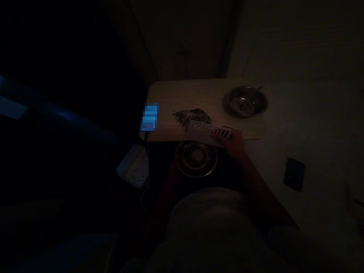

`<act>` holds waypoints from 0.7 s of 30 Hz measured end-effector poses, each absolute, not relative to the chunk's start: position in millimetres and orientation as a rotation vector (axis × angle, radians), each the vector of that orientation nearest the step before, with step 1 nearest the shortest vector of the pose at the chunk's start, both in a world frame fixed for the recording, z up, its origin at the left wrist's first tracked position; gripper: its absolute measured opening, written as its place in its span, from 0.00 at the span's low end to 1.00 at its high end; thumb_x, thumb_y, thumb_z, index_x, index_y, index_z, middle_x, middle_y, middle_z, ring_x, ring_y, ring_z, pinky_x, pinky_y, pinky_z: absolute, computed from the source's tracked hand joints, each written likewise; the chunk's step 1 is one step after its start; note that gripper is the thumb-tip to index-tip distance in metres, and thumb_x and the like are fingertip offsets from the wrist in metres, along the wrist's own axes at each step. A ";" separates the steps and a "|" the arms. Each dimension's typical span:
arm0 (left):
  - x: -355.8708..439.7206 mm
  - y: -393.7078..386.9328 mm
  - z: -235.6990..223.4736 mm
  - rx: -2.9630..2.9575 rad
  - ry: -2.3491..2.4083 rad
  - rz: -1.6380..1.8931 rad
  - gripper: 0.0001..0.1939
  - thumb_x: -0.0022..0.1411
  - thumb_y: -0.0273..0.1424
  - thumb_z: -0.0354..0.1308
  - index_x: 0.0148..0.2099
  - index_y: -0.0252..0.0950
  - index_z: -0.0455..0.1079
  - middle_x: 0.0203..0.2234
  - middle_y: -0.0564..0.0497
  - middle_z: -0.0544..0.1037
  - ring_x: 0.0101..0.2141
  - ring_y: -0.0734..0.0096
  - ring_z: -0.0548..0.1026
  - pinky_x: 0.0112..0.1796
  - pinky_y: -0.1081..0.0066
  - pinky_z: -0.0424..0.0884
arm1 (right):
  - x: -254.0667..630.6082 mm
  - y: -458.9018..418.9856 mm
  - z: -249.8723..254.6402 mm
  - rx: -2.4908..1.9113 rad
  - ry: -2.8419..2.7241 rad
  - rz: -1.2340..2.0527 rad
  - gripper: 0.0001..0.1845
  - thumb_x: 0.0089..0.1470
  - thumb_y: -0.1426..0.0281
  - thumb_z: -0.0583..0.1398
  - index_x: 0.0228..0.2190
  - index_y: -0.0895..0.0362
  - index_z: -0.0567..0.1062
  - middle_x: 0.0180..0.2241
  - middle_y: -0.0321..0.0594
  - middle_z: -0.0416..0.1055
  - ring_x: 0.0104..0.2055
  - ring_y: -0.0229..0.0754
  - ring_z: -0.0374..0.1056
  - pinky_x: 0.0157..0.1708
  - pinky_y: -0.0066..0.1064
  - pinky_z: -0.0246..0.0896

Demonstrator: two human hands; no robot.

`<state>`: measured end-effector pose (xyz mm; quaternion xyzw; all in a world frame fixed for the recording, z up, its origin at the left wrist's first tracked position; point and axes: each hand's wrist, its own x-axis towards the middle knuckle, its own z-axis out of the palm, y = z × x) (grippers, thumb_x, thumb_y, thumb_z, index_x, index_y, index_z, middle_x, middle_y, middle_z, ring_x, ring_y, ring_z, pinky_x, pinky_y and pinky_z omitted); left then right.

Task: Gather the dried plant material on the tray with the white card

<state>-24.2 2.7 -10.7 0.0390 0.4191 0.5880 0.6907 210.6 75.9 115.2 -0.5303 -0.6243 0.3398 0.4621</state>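
Observation:
My right hand (233, 143) grips a pale, flat piece with a row of slots along its upper edge (203, 133); its exact kind cannot be made out. The slotted piece lies at the table's near edge, against a loose heap of small dark bits (195, 115) spread on the wood. Just below that edge, my left hand (175, 167) holds a round metal bowl (196, 172) by its left side. Small bits cling in a ring inside the bowl, around a paler centre. Dim light hides most of the left fingers.
A steel bowl (247, 113) with a utensil handle leaning out stands at the right end of the wooden table (170, 91). A lit, blurred screen (149, 116) is at the left end. A dark phone-like object (294, 174) lies at right, and a pale box (135, 167) sits lower left.

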 end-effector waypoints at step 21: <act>-24.0 3.6 -10.5 0.098 0.866 1.434 0.19 0.58 0.40 0.57 0.48 0.37 0.75 0.50 0.46 0.77 0.62 0.52 0.60 0.60 0.53 0.55 | 203.2 77.4 116.6 -1.258 -1.645 0.816 0.12 0.47 0.61 0.65 0.24 0.58 0.76 0.20 0.32 0.67 0.23 0.34 0.60 0.23 0.25 0.54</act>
